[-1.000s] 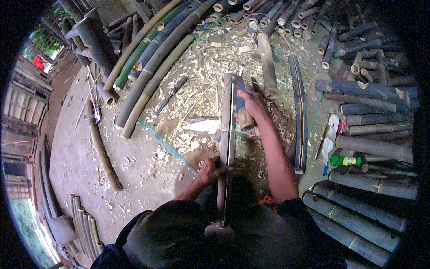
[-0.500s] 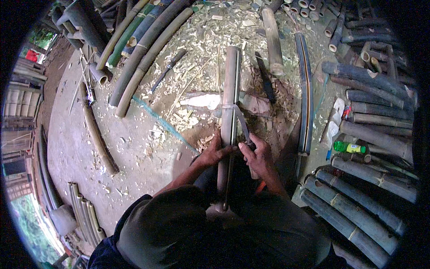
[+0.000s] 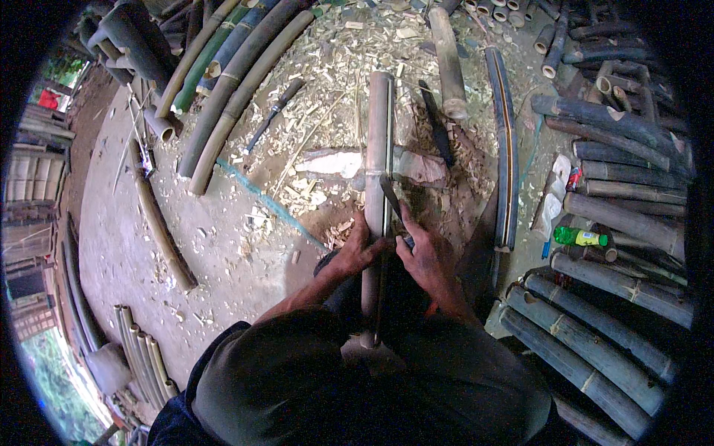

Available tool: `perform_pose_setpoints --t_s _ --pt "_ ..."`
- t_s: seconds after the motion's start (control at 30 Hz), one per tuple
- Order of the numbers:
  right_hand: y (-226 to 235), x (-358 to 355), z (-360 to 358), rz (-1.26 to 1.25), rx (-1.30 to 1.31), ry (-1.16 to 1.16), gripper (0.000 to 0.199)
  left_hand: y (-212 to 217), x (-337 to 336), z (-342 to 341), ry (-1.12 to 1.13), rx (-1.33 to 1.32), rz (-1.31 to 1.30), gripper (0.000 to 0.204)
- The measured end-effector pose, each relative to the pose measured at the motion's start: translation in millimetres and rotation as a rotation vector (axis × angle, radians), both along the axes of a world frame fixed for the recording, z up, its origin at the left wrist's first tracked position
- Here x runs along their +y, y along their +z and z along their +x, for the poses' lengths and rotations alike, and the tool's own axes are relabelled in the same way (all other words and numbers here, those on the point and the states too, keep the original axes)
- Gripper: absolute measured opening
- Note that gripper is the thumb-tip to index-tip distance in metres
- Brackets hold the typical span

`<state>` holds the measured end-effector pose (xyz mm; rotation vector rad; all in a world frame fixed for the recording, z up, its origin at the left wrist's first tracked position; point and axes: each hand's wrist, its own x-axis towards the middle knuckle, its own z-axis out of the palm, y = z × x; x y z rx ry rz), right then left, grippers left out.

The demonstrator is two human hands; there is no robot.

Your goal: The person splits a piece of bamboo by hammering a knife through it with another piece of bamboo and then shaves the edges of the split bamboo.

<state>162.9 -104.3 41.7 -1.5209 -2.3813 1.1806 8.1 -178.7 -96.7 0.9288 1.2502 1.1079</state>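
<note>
both hands unmoved: left hand [image 3: 355, 253] grips bamboo pole [image 3: 378, 149], right hand [image 3: 424, 253] grips knife [image 3: 392, 201].

hands [image 3: 357, 253]: 2 | knife [image 3: 392, 204]: 1 | green bottle [image 3: 580, 237]: 1 | split bamboo pole [image 3: 378, 149]: 1

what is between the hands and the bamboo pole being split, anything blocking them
Nothing visible. The left hand rests directly on the bamboo pole, and the right hand holds the blade set against it. Chips and other poles lie off to the sides.
</note>
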Motion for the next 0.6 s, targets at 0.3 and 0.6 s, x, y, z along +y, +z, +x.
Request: perform_pose_setpoints --t_s 0.3,0.6 --pt "-34 -12 -18 0.146 0.226 -0.135 0.063 -25 9 8 0.022 0.011 0.134 0.059" --pt "-28 16 -47 0.023 0.219 -0.233 0.056 -27 4 8 0.008 0.144 0.13 0.062"
